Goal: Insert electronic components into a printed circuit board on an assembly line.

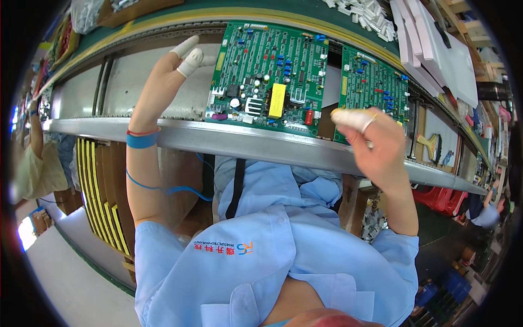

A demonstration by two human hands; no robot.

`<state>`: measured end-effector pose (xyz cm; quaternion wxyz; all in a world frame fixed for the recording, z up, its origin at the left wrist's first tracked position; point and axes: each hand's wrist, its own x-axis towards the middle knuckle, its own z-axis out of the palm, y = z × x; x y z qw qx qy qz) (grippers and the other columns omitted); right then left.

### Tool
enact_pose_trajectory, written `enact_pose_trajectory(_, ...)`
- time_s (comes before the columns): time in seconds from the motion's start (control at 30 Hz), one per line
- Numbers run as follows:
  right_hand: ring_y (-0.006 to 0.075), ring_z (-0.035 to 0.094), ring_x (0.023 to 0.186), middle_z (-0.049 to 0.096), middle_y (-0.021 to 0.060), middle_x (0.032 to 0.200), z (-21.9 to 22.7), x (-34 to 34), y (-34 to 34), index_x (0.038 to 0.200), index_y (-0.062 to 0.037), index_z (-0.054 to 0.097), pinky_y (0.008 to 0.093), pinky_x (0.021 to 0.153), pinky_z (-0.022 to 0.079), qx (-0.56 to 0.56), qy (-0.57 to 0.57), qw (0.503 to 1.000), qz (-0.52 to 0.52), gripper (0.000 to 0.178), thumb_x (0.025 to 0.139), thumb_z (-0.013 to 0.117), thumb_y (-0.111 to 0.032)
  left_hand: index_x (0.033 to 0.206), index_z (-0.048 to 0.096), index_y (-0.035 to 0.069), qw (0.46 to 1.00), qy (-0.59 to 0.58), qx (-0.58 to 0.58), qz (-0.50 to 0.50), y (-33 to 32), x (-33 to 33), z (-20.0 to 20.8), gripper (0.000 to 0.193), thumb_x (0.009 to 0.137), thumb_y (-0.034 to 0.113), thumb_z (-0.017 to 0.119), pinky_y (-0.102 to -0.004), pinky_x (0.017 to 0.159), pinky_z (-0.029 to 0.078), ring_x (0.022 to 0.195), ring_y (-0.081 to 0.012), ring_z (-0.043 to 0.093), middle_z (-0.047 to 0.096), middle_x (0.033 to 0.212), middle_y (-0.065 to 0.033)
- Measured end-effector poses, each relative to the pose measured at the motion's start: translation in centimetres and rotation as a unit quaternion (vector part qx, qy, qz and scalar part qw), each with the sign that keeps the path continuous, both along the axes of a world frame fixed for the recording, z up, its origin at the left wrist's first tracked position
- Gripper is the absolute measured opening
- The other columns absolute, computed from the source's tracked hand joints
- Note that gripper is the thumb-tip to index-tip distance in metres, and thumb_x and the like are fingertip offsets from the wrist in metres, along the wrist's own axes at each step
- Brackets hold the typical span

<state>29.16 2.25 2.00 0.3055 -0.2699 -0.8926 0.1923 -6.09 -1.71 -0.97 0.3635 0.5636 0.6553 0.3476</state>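
Note:
A large green circuit board (256, 68) lies across the rails of the line in front of me, carrying a yellow transformer, a red part and several small blue parts. My left hand (173, 68) is beside its left edge, holding nothing, with fingers stretched out and white covers on some fingertips. A second green circuit board (376, 82) lies to the right, partly hidden by my right hand (378, 144). That hand is over its near left corner, fingers curled together, a white cover on the index finger. Whatever it may hold is too small or hidden to name.
A metal rail (245, 140) runs along the near side of the line. White loose parts (365, 16) are heaped at the back, beside white foam sheets (430, 49). A brush (431, 147) lies at the right. A blue wrist strap (143, 139) with a cord is on my left arm.

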Motion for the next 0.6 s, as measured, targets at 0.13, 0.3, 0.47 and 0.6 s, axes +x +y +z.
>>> enact_pose_trajectory(0.13,0.0218,0.062,0.064,0.069,0.0068,0.086,-1.5,0.0,-2.6,0.097,-0.0078,0.070,0.0324,0.056,0.051,0.044,-0.015,0.998,0.034,0.025,0.073,0.069,-0.004,0.142,0.033,-0.011,1.000,-0.015,-0.017,-0.011,0.0,0.4,0.6,0.072,0.098,0.043,0.052,-0.0334,0.109,0.032,0.122,-0.0189,0.052,0.067,0.118,-0.0112)
enact_pose_trajectory(0.3,0.0178,0.062,0.067,0.068,0.0097,0.103,-2.4,-2.1,-5.7,0.102,-0.0074,0.069,0.0310,0.055,0.051,0.038,-0.028,0.990,0.133,0.031,0.072,0.065,-0.007,0.145,0.032,-0.005,0.999,0.010,-0.030,-0.034,0.2,0.5,0.2,0.073,0.098,0.048,0.048,-0.0370,0.113,0.023,0.125,-0.0203,0.051,0.066,0.120,-0.0144)
enact_pose_trajectory(0.47,0.0179,0.064,0.072,0.066,0.0105,0.108,-3.1,-6.5,-7.5,0.108,-0.0059,0.066,0.0317,0.058,0.053,0.046,-0.049,0.990,0.124,0.032,0.077,0.060,-0.012,0.146,0.032,-0.004,0.996,-0.027,-0.026,-0.079,0.1,0.8,1.8,0.076,0.096,0.049,0.051,-0.0371,0.113,0.022,0.127,-0.0198,0.048,0.064,0.122,-0.0161)
enact_pose_trajectory(0.6,0.0185,0.067,0.076,0.064,0.0139,0.112,-4.0,-9.4,-8.7,0.110,-0.0035,0.063,0.0298,0.057,0.054,0.079,-0.044,0.988,0.127,0.032,0.081,0.056,-0.016,0.147,0.030,-0.003,0.995,-0.031,-0.004,-0.092,-0.2,0.0,1.1,0.069,0.097,0.038,0.054,-0.0339,0.106,0.033,0.116,-0.0181,0.054,0.064,0.123,-0.0161)
